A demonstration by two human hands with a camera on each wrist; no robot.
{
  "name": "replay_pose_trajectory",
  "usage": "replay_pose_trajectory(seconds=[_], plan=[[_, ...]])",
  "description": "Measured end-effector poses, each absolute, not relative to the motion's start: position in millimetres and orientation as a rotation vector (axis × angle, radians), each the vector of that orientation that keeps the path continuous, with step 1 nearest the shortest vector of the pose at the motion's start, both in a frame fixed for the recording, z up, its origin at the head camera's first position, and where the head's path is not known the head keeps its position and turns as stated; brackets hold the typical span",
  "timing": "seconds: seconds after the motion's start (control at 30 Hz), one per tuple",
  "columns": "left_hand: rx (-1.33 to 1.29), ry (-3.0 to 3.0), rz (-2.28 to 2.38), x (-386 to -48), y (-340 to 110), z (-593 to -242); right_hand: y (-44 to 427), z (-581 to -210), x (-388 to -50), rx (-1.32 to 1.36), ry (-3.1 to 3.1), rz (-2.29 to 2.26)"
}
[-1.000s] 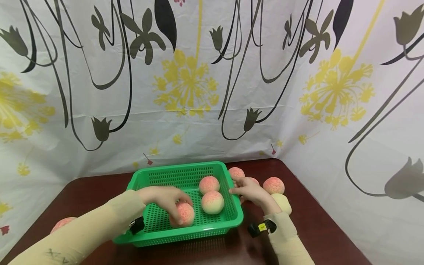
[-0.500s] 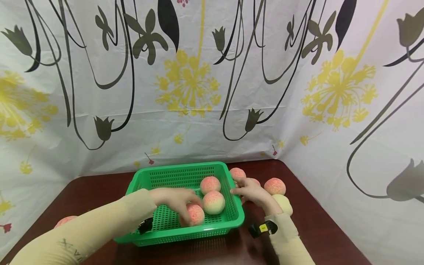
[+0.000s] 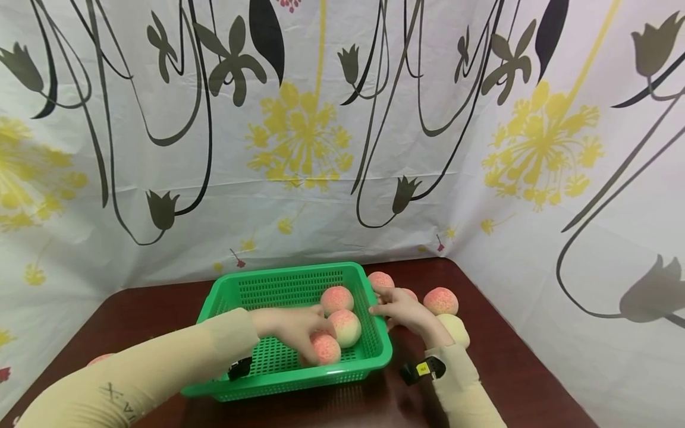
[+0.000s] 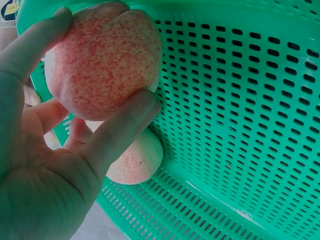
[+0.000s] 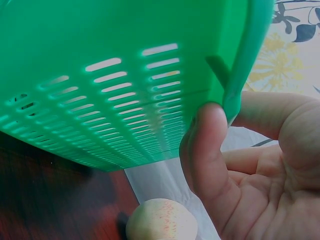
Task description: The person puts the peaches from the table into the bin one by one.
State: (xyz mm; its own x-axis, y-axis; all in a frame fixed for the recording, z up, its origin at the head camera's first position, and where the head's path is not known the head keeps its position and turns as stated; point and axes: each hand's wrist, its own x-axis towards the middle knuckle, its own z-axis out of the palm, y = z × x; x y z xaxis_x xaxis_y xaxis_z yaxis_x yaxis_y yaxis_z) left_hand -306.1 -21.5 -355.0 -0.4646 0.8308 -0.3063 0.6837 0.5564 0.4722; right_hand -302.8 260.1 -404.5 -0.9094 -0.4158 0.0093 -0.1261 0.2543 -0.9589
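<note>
My left hand [image 3: 297, 328] is inside a green plastic basket [image 3: 283, 378], its thumb and fingers around a pink peach [image 3: 329, 351] by the front right. Two more peaches lie behind it: a pale pink one [image 3: 348, 328] close by and a pinker one [image 3: 337, 299] farther back. In the left wrist view the gripped peach [image 4: 107, 62] hides part of a paler peach [image 4: 137, 157]. At the basket's right side, my right hand [image 3: 404, 309] pinches the rim; the right wrist view has the thumb and a finger on either side of that rim [image 5: 235, 95].
Outside the basket, right of it, several peaches lie on the dark red table [image 3: 514, 380], including a pink one [image 3: 441, 301] and a pale yellow one [image 3: 456, 330]. Another peach [image 3: 100, 359] is mostly hidden behind the left sleeve. A patterned cloth [image 3: 321, 226] hangs around the table.
My left hand has moved right within the basket together with its peach, coming up to the two other peaches. The right hand stays on the rim.
</note>
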Motion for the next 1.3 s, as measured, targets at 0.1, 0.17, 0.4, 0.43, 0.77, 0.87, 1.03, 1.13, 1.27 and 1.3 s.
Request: replay_pose_trajectory(seconds=[0.1, 0.17, 0.4, 0.43, 0.77, 0.87, 1.03, 1.13, 1.27, 1.3], plan=[[1.209, 2.295, 0.380, -306, -19, -355, 259, -404, -302, -0.511, 2.283, -1.704], [1.217, 2.303, 0.369, -306, -17, -355, 259, -403, -302, -0.510, 2.283, -1.705], [1.312, 2.301, 0.344, -305, -11, -362, 259, -403, -302, -0.515, 2.271, -1.703], [1.321, 2.304, 0.336, -305, -10, -364, 259, -404, -302, -0.517, 2.266, -1.701], [1.332, 2.321, 0.325, -304, -7, -369, 262, -404, -303, -0.512, 2.236, -1.713], [1.332, 2.311, 0.324, -304, -8, -368, 262, -404, -303, -0.506, 2.250, -1.705], [1.334, 2.274, 0.314, -305, -11, -367, 261, -404, -302, -0.491, 2.250, -1.701], [1.357, 2.266, 0.320, -306, -11, -368, 261, -403, -302, -0.494, 2.253, -1.707], [1.394, 2.290, 0.311, -305, -11, -371, 260, -403, -302, -0.497, 2.260, -1.711], [1.397, 2.299, 0.309, -305, -10, -371, 260, -403, -302, -0.498, 2.260, -1.710]])
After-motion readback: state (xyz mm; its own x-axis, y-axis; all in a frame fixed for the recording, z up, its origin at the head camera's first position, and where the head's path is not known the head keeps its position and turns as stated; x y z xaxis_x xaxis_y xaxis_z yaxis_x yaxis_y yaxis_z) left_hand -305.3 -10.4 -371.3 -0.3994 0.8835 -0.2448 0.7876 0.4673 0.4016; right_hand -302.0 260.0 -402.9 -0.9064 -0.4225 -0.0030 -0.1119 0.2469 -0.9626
